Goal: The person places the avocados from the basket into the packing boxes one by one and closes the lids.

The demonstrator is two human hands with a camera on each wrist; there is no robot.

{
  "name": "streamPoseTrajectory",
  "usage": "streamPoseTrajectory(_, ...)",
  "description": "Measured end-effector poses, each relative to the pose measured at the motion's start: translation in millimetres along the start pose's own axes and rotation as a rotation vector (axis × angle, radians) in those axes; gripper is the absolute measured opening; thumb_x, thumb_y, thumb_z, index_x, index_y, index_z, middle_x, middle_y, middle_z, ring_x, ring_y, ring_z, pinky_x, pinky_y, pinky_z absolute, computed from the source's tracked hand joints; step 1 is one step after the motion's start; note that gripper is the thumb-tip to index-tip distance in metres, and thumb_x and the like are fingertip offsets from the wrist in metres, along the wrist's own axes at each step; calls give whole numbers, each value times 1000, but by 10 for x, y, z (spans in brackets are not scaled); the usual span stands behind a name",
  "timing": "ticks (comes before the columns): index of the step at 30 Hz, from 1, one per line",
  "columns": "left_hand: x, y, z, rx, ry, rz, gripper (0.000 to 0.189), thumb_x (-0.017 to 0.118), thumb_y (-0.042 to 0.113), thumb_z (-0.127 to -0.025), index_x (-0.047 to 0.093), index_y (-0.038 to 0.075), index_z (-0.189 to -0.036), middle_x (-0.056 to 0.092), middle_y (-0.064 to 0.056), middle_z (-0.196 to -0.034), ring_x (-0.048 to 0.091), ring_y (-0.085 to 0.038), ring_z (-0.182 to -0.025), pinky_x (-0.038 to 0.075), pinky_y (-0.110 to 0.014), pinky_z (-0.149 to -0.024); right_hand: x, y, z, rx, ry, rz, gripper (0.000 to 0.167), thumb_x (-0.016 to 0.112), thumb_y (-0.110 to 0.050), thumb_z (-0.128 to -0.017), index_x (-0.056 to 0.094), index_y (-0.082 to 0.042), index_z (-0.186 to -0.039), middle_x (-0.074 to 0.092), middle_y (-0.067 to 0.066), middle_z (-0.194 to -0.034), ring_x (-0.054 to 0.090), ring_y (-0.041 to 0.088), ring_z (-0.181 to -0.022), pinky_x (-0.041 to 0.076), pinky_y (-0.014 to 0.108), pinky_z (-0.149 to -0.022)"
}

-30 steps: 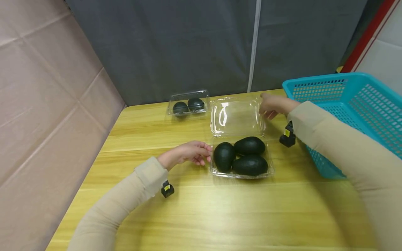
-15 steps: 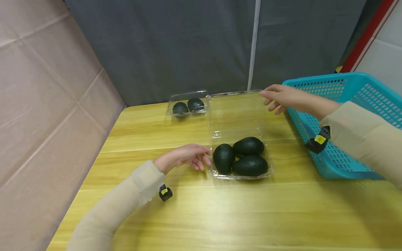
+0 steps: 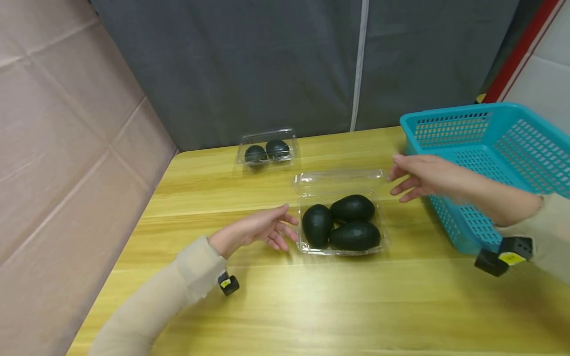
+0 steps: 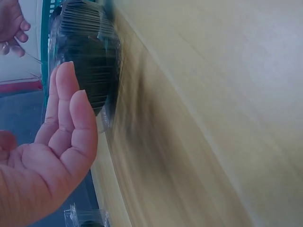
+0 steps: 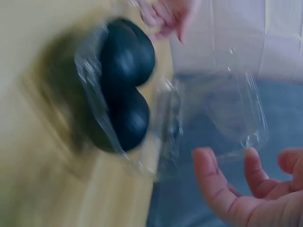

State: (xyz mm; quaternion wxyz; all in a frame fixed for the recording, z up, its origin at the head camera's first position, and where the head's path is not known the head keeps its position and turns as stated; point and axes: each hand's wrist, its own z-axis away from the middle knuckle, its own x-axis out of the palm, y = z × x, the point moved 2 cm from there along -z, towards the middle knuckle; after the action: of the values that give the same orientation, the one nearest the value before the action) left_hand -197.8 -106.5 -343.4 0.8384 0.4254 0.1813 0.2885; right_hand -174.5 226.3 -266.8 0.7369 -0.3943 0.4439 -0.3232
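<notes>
Three dark green avocados (image 3: 355,235) lie in a clear plastic clamshell box (image 3: 340,251) on the wooden table. Its hinged lid (image 3: 338,181) stands raised at the back. Beside the lid's right edge is my right hand (image 3: 420,178), its fingers loosely bent; the right wrist view has the fingertips (image 5: 205,158) close to the lid, and contact is hard to tell. My left hand (image 3: 262,228) hovers at the box's left side with relaxed fingers and nothing in them. In the left wrist view its fingers (image 4: 68,113) are beside the box.
A second clear box (image 3: 267,134) with two dark avocados (image 3: 277,148) stands at the back, near the grey curtain (image 3: 245,74). On the right is a turquoise perforated basket (image 3: 467,242). A pinkish covered wall (image 3: 75,163) borders the table's left side.
The lid has swung up from lying back to standing raised, and my right hand has come toward me and to the right with it. My left hand has drawn slightly down, its fingers spreading.
</notes>
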Motion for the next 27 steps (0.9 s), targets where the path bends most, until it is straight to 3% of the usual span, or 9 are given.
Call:
streamPoseTrajectory(2,16,-4,26,14,-8,-1,67,13,52,-97,36,0,-133,66,-6,-95,64,-16,-67,51,-26,-64,85,78,65,3,-17,6,53,30,-39,-99,37,8,-123,42,21,-125,60,17,-97,52,35,-80)
streamPoseTrajectory(7,52,-12,61,19,-16,-2,75,11,59,-94,32,0,-136,65,-10,-100,63,-17,-68,51,-26,-64,293,273,178,-1,-9,1,33,41,-25,-98,40,4,-114,39,23,-128,56,21,-98,49,42,-84)
streamPoseTrajectory(10,74,-11,66,3,-22,-27,73,14,57,-95,30,1,-138,64,-9,-100,63,-16,-69,51,-26,-65,405,375,205,20,-7,41,37,45,-23,-96,36,5,-119,33,27,-134,56,28,-97,45,47,-82)
streamPoseTrajectory(14,98,-12,62,-2,-21,-66,60,25,46,-98,32,1,-138,64,-10,-101,63,-15,-68,52,-28,-67,526,471,208,20,4,91,47,49,-17,-91,31,7,-126,31,29,-134,51,33,-103,45,41,-80)
streamPoseTrajectory(20,166,-36,70,16,-19,-110,34,47,23,-95,48,1,-121,65,-13,-100,63,-13,-66,52,-26,-65,618,559,202,-16,24,50,52,55,-8,-83,30,12,-125,36,31,-127,46,34,-105,47,31,-74)
streamPoseTrajectory(27,276,-75,73,31,-43,-121,19,48,16,-93,51,1,-104,66,-7,-90,62,-12,-65,51,-23,-62,709,634,223,26,-37,-39,60,53,-5,-84,21,14,-130,38,32,-121,54,24,-89,50,35,-72)
